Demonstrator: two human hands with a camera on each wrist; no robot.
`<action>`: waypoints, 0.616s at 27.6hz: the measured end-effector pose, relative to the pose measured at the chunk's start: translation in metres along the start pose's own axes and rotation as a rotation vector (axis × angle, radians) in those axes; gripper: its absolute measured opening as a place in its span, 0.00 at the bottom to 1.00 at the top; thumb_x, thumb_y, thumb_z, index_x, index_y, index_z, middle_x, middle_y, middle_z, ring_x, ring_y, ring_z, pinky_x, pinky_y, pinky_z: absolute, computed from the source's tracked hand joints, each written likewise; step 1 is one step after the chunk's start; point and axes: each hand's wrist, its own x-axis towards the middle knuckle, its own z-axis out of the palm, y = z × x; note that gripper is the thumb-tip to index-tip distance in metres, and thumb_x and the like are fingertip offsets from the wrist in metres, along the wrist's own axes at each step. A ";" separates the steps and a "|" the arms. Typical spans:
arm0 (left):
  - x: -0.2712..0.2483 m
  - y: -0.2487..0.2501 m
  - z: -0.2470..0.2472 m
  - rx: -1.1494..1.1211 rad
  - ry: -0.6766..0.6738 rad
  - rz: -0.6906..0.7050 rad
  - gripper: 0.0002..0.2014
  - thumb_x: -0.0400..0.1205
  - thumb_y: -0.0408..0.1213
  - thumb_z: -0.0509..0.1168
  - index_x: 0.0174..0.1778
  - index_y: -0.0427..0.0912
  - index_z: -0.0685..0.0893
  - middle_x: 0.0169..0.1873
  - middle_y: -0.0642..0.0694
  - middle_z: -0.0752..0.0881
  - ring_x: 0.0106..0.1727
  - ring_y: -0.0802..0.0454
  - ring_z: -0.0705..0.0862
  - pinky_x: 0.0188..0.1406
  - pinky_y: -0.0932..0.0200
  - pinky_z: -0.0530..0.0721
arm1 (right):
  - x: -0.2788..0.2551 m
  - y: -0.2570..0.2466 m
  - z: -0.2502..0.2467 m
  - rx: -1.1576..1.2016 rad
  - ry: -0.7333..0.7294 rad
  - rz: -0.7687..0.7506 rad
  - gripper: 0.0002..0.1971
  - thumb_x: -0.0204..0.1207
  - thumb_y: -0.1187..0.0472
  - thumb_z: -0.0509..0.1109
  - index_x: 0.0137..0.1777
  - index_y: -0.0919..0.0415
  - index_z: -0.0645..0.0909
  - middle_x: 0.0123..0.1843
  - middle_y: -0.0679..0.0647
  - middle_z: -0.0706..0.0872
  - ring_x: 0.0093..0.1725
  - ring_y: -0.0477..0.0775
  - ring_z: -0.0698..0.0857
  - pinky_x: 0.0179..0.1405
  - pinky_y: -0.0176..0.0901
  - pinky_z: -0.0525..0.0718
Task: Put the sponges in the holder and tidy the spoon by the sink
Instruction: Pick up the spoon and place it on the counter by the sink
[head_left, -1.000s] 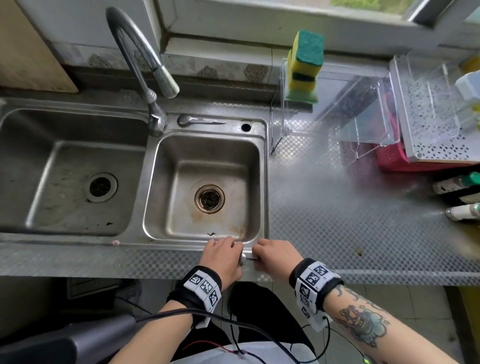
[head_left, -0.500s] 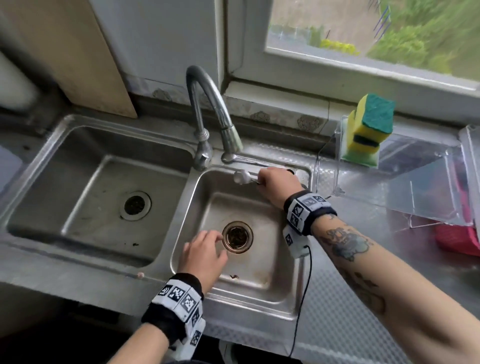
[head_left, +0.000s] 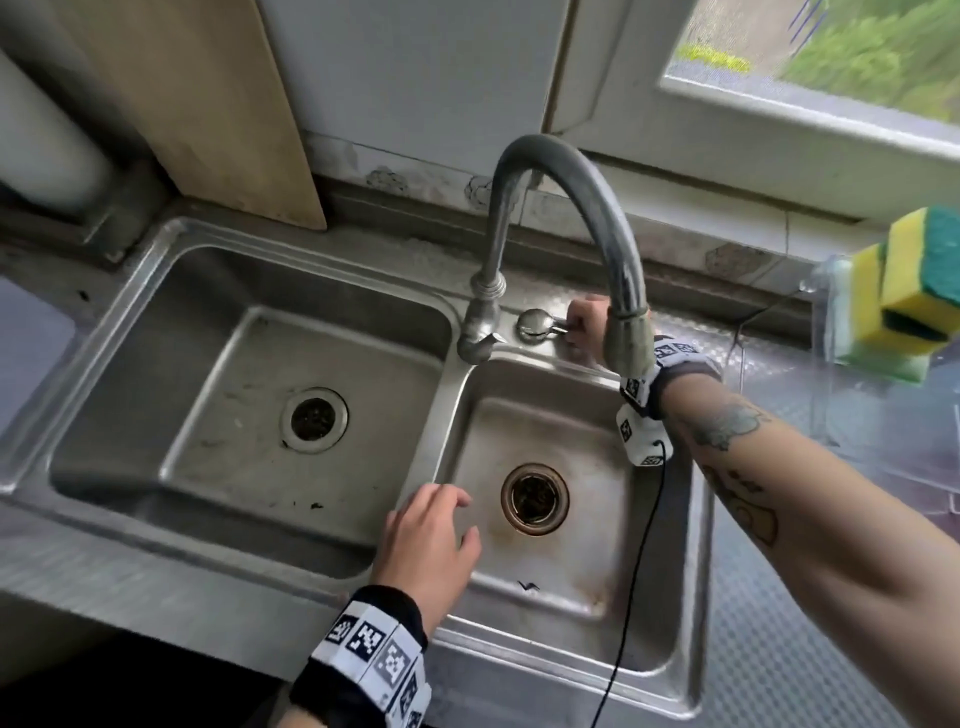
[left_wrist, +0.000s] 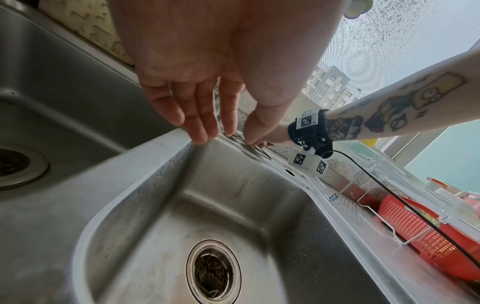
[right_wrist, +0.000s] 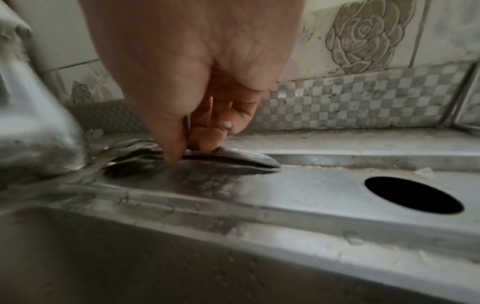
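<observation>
A steel spoon (head_left: 535, 325) lies on the sink's back ledge beside the faucet base, its bowl to the left. My right hand (head_left: 584, 325) pinches its handle (right_wrist: 244, 156) between thumb and fingers (right_wrist: 205, 144); a second metal shape shows under it, spoon or reflection I cannot tell. My left hand (head_left: 431, 525) hovers open and empty over the right basin's left edge, fingers (left_wrist: 202, 115) straight. Two yellow-green sponges (head_left: 914, 291) stand upright in the clear holder (head_left: 831, 322) at the far right.
The curved faucet (head_left: 571, 208) arches over my right wrist. A round hole (right_wrist: 413, 195) opens in the ledge right of the spoon. The double sink (head_left: 156, 322) has a drain (head_left: 535, 499) in the right basin. A red basket (left_wrist: 415, 226) sits beyond the holder.
My right hand carried the spoon from the sink's front edge to the back ledge by the faucet. The left hand left the front rim and now hovers over the right basin.
</observation>
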 end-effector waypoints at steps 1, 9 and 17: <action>0.002 -0.001 -0.002 -0.005 -0.006 -0.005 0.13 0.80 0.42 0.63 0.60 0.50 0.77 0.62 0.54 0.78 0.57 0.52 0.76 0.65 0.56 0.71 | 0.011 0.005 0.009 -0.007 -0.017 0.020 0.13 0.71 0.52 0.65 0.52 0.55 0.83 0.52 0.60 0.89 0.49 0.65 0.88 0.48 0.53 0.86; 0.010 -0.003 -0.009 -0.021 -0.054 -0.057 0.14 0.81 0.40 0.62 0.62 0.47 0.77 0.63 0.50 0.79 0.62 0.46 0.76 0.66 0.51 0.73 | 0.066 0.046 0.075 0.061 -0.077 0.133 0.14 0.71 0.44 0.61 0.39 0.52 0.83 0.37 0.50 0.87 0.34 0.57 0.86 0.34 0.40 0.76; 0.004 0.002 -0.010 -0.032 -0.039 -0.046 0.13 0.81 0.39 0.62 0.61 0.46 0.78 0.61 0.49 0.82 0.57 0.47 0.77 0.66 0.51 0.73 | 0.061 0.064 0.089 0.021 -0.077 0.071 0.18 0.57 0.38 0.63 0.43 0.46 0.75 0.37 0.43 0.76 0.43 0.57 0.86 0.41 0.44 0.80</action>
